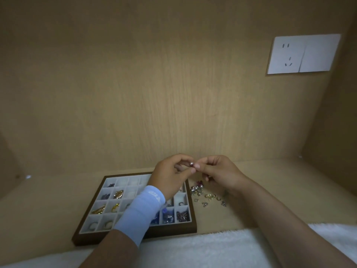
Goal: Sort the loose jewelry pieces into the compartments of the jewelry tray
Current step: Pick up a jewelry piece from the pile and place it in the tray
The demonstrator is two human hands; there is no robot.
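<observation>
Pearl piece: a small pearl-tipped piece (192,165) is held in the air between 2 hands, above the far right corner of the tray.
Left hand: the left hand (170,176) has curled fingers and pinches the piece from the left with thumb and forefinger.
Right hand: the right hand (218,171) pinches the same piece from the right at the fingertips, with the other fingers folded in.
Tray: a brown-rimmed tray (173,231) with pale compartments lies flat on the desk, partly hidden under the left forearm.
Tray contents: gold pieces sit in the left compartments, ring-like pieces in the near left ones, blue pieces in the near row and a dark cluster in the near right corner.
Loose pile: a scatter of silver, gold and pearl pieces (204,194) lies on the desk just right of the tray, below the right hand.
Sleeve: a light blue sleeve (143,209) covers the left wrist and crosses the tray.
Desk: a light wooden desk (48,200) meets a wooden back panel (154,93).
Cloth: a white fluffy cloth (193,250) lies along the near edge.
Socket: a white socket plate (303,54) is fixed high on the right of the panel.
</observation>
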